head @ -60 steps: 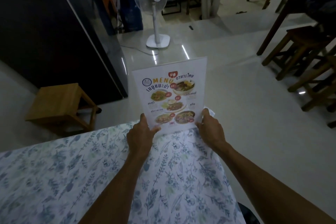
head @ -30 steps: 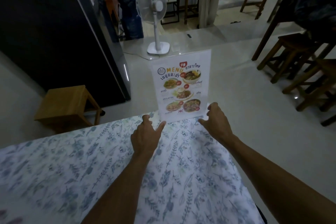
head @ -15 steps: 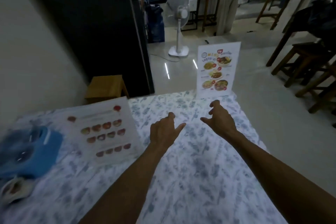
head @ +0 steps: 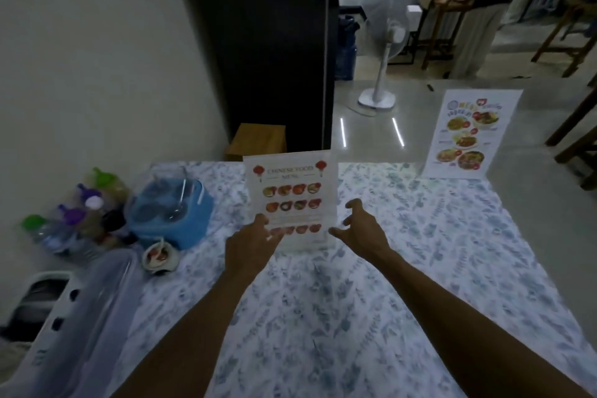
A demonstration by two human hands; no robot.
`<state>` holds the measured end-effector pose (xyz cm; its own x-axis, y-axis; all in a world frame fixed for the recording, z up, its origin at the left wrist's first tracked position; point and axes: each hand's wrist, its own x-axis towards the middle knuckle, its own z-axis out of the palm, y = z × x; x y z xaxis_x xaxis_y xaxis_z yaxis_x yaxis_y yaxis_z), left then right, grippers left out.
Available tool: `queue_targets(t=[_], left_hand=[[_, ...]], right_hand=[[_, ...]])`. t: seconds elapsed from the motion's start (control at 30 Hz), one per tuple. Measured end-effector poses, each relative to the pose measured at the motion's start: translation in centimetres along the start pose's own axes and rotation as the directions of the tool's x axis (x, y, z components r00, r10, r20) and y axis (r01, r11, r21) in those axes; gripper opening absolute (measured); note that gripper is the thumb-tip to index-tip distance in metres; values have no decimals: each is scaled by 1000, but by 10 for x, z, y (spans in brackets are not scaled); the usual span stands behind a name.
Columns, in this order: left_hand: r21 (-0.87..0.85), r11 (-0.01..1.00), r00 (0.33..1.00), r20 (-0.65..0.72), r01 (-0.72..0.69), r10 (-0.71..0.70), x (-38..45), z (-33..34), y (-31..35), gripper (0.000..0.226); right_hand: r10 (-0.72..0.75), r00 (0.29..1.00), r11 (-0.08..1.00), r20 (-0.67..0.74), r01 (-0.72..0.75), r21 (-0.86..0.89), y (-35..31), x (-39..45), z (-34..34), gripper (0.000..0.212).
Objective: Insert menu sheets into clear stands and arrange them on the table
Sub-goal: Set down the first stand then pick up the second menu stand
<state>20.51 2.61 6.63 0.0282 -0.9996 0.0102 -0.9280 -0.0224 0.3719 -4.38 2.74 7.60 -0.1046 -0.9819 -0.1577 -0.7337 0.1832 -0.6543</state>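
While your left hand pressed its fingers against the lower left of the Chinese food menu stand, your right hand hovered just beside it — fingers curled, holding nothing. The glossy clear stand stood upright on the leaf-printed tablecloth; the Thai menu stand stood at the far right corner.

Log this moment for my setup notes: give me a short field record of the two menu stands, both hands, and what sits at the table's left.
near stand: Chinese food menu, upright, mid-table
far stand: Thai menu, upright at far right corner
left hand: fingers on near stand's lower left edge
right hand: open, beside stand's right edge, contact unclear
table left: blue container, bottles, small bowl
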Motion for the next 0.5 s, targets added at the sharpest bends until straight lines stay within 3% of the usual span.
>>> queue_targets(t=[0.17,0.33,0.5], left_hand=[[-61,989,991,-3,136,-136,21,-5,-35,67],[-125,983,988,91,137,-126,50,12,-34,61],[-225,967,992,75,117,-102,93,13,-26,51]], right_hand=[[66,998,998,15,-67,21,-3,27,12,75],[16,993,1000,114,-17,11,6,62,23,48],[-28,990,1000,138,26,13,1,102,16,34]])
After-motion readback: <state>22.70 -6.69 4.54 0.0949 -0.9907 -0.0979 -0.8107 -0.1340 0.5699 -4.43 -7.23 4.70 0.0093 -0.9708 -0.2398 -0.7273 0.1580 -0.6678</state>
